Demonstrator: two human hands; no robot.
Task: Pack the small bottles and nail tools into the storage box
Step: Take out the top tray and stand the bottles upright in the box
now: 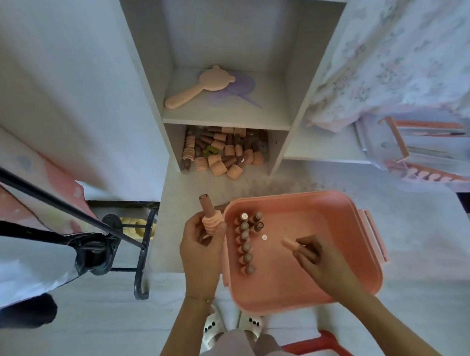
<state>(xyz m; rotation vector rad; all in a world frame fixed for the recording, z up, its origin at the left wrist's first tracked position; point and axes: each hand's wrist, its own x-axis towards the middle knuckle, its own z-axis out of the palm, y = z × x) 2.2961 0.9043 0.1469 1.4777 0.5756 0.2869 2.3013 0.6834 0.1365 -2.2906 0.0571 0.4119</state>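
Gripping a brown bottle (206, 219) with a ribbed peach collar in the left hand (202, 246), fingers curled round its lower body, just off the left rim of the peach storage box (339, 254), bottle tilted slightly with its flat end pointing up and away. Pinching a second small bottle (290, 242), peach-capped, in the right hand (316, 257), fingers wrapped about its hidden end, cap pointing left over the middle of the box floor, held just above or barely touching it; cannot tell which. Standing upright along the left wall of the box: a row of brown bottles (245, 244) packed side by side, running from the far left corner toward the near edge, with two more (258, 221) beside the row at the far end. Lying loose on the box floor near the row: a small white disc (264, 237). Heaped in the lower compartment of the white shelf unit (226, 121) beyond the box: a pile of brown bottles and peach caps (223, 154), jumbled at all angles. Resting on the shelf above: a peach bear-eared hand mirror (197, 85), handle toward the left front corner, lying partly over a purple fan-like item (235, 93). Sitting well apart to the right, at the far right edge: an open case of nail tools (426, 145).
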